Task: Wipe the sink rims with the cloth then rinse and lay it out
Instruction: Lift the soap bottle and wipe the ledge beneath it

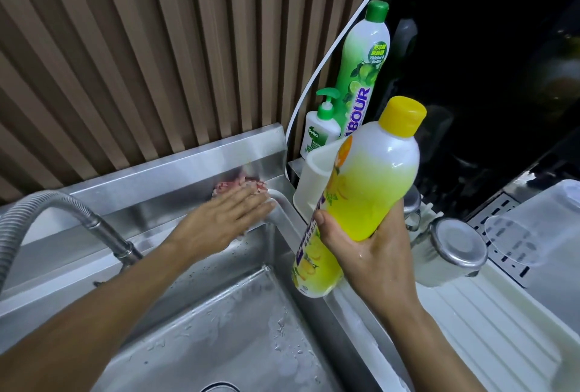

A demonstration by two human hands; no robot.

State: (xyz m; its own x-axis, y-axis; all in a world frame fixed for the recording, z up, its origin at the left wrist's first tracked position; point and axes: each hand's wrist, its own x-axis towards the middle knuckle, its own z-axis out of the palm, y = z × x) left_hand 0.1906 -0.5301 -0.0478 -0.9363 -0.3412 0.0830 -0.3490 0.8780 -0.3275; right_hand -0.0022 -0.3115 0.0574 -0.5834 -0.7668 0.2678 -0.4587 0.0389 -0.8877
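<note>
A pink checked cloth (240, 185) lies on the back right corner of the steel sink rim (282, 212). My left hand (219, 223) presses flat on it, fingers together, covering most of it. My right hand (373, 253) grips a yellow dish soap bottle (361, 190) with a yellow cap, lifted and tilted above the right rim. The wet sink basin (219, 313) spreads below both arms.
A flexible steel faucet (56, 215) arches at left. A white caddy (314, 178) holds a green soap bottle (364, 65) and a pump bottle (320, 127). An upturned steel cup (452, 250) and a clear container (533, 234) rest on the white drainboard (486, 329) at right.
</note>
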